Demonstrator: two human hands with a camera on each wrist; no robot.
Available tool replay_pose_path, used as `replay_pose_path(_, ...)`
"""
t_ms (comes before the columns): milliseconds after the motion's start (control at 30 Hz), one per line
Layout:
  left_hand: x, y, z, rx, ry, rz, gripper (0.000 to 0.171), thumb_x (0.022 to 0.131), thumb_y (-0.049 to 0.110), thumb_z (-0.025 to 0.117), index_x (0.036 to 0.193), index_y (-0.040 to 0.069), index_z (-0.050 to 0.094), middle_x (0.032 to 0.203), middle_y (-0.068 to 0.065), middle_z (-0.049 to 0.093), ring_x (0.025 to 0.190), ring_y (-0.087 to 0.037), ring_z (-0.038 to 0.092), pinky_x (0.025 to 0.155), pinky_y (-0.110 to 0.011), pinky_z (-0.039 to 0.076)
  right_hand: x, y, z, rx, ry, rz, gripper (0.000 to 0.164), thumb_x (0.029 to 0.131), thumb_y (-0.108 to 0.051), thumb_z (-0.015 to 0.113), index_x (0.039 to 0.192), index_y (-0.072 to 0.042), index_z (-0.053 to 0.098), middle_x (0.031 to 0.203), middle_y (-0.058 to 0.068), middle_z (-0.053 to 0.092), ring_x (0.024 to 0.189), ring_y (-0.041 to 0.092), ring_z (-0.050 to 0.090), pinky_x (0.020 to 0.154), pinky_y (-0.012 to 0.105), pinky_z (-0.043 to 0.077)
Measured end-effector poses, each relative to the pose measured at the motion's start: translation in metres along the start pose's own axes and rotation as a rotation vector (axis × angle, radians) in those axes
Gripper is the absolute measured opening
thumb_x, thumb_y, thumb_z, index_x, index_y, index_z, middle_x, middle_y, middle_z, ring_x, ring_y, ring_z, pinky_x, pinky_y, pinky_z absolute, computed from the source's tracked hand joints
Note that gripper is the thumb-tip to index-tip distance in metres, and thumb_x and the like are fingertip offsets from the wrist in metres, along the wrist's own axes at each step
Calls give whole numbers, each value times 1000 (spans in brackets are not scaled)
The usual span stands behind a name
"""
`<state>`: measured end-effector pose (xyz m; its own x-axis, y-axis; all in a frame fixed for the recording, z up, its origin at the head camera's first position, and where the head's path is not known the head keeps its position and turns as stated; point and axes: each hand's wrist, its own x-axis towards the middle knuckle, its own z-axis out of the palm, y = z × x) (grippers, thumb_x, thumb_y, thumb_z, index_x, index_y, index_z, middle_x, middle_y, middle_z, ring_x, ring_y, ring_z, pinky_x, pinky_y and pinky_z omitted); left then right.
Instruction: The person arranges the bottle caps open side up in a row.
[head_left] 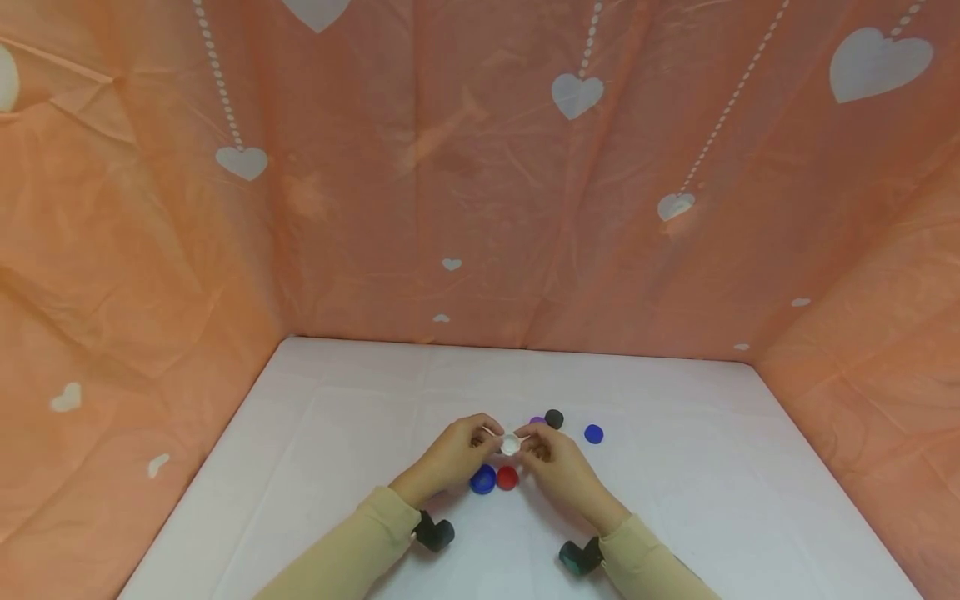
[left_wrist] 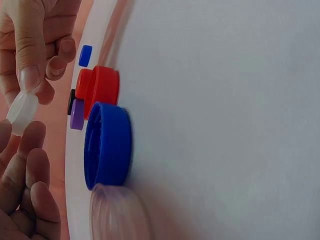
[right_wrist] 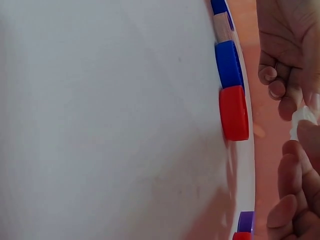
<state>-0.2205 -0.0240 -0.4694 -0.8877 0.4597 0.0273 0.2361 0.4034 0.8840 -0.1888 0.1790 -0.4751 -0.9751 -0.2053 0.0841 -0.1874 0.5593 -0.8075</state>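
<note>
A small white bottle cap [head_left: 510,444] is held up over the table between both hands. My left hand [head_left: 459,448] pinches its left edge, while the thumb and fingertips of my right hand [head_left: 558,468] pinch the right edge. From the left wrist, the cap [left_wrist: 23,112] shows tilted, with a thumb at its upper side. Just below the hands in the head view, a ridged blue cap [head_left: 483,480] and a red cap [head_left: 507,477] lie side by side. A clear cap [left_wrist: 120,215] lies beside the blue one, hidden in the head view.
Past my right hand lie a black cap [head_left: 554,418], a partly covered purple cap [head_left: 537,422] and a smaller blue cap [head_left: 594,433]. A second red cap [left_wrist: 83,83] shows in the left wrist view. Orange cloth [head_left: 480,208] with hearts walls the white table [head_left: 360,375].
</note>
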Motion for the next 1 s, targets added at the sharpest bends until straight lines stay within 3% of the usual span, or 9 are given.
replay_pose_path(233, 0, 0, 7, 22, -24, -12, 11, 97, 24, 59, 101, 15, 64, 84, 6, 65, 77, -12, 61, 73, -33, 49, -3, 5, -3, 41, -44, 23, 27, 91, -25, 68, 115, -15, 61, 89, -3, 62, 79, 16, 59, 67, 28, 50)
replay_pose_path(567, 0, 0, 18, 222, -115, 89, 32, 83, 32, 77, 108, 13, 70, 85, 13, 62, 82, -8, 53, 78, -28, 42, -11, 20, -13, -15, -111, 27, 22, 92, -29, 66, 111, -17, 63, 90, -6, 63, 84, 12, 61, 75, 29, 49)
replay_pose_path(733, -2, 3, 21, 303, -129, 64, 35, 77, 36, 81, 106, 19, 72, 92, 13, 60, 88, -12, 46, 77, -31, 36, -14, 24, -16, -50, -138, 47, 24, 92, -31, 67, 111, -18, 64, 90, -7, 63, 85, 12, 59, 79, 32, 48)
replay_pose_path(1000, -3, 1, 30, 366, -128, 38, 37, 74, 34, 82, 106, 18, 71, 89, 11, 54, 88, -12, 44, 76, -30, 36, -15, 33, -20, -48, -173, 28, 24, 90, -30, 70, 107, -15, 64, 85, -5, 61, 79, 15, 56, 72, 27, 47)
